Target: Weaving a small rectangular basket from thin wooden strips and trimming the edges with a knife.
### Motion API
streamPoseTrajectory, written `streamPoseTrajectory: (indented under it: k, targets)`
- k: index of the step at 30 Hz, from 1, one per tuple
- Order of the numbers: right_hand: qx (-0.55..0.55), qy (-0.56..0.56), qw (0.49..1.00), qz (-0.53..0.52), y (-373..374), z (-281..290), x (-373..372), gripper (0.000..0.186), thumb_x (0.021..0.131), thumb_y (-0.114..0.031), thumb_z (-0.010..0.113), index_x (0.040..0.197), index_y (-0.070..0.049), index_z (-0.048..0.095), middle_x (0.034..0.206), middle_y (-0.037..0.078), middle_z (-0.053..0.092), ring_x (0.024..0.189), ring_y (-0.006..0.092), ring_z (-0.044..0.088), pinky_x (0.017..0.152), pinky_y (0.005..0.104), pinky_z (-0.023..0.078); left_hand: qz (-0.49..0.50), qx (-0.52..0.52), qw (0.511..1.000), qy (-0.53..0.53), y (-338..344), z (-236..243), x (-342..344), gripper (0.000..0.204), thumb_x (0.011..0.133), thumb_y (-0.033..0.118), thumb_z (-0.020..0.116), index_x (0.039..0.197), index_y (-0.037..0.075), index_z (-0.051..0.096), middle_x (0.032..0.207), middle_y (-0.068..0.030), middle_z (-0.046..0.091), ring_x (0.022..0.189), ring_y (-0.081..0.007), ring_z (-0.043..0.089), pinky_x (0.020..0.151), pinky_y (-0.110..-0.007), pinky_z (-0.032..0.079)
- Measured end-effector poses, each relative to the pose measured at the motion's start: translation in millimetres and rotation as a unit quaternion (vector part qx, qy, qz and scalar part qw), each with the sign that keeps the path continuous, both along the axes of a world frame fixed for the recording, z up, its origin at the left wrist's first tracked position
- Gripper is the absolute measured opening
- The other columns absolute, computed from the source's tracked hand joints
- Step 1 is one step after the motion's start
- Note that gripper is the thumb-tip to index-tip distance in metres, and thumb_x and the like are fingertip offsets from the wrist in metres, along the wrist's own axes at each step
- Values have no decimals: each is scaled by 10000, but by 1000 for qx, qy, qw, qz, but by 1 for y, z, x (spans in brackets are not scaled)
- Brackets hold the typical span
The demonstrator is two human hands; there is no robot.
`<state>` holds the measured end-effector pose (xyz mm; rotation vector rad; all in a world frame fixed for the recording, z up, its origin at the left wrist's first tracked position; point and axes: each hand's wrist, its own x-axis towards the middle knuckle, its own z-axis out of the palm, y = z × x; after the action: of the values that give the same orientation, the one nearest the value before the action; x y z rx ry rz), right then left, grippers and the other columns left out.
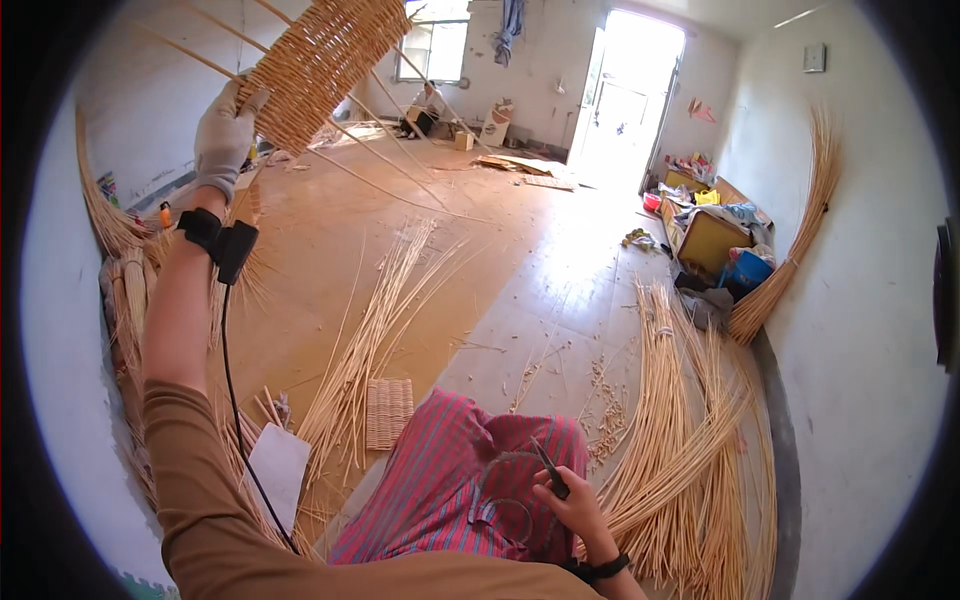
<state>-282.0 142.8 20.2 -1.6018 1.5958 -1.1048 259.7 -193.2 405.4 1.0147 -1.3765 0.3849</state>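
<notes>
High at the upper left, my left hand (226, 138) in a pale glove grips the lower left edge of a woven wicker panel (325, 65). Long loose canes stick out from both sides of the panel, which is tilted. My right hand (575, 502), bare, is closed around a dark, pointed hand tool (548, 466) above my lap. The tool's exact kind is hard to make out. Striped pink cloth (430, 480) covers my legs. Beside my left knee, a small finished-looking woven panel (388, 413) lies on the floor.
Loose canes (380, 330) lie ahead, and a large heap of canes (680, 450) spreads at the right. A tied cane bundle (800, 230) leans on the right wall near a cluttered box (712, 240). Another person (430, 105) sits by the far wall, left of the bright doorway (625, 100).
</notes>
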Motion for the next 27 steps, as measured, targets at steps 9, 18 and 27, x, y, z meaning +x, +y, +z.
streamPoseTrajectory:
  k: [9,18,27]
  targets:
    - [12,28,994,101,41,42,9,343,950,-253,833,1225,-70,743,895,71,727,808,154,696,774,323,565,180,63,960,-203,27,-32,-79,327,1061,352,641,1376,264,627,1067,-138,784,974,-385,749,805,-487,587]
    - [-198,-2,978,72,66,118,30,269,927,-96,806,1180,-42,731,964,63,700,864,180,684,774,317,546,-84,126,919,-363,99,-272,-268,485,981,116,569,1458,172,633,1117,-82,741,854,-308,750,694,-431,589]
    - [-4,-83,983,-161,68,7,-17,187,1003,-100,661,1180,-51,699,1069,163,743,993,332,737,850,413,574,-277,278,892,-223,255,-397,-294,702,856,-8,796,1508,96,557,1398,-195,538,1038,-332,702,869,-437,595]
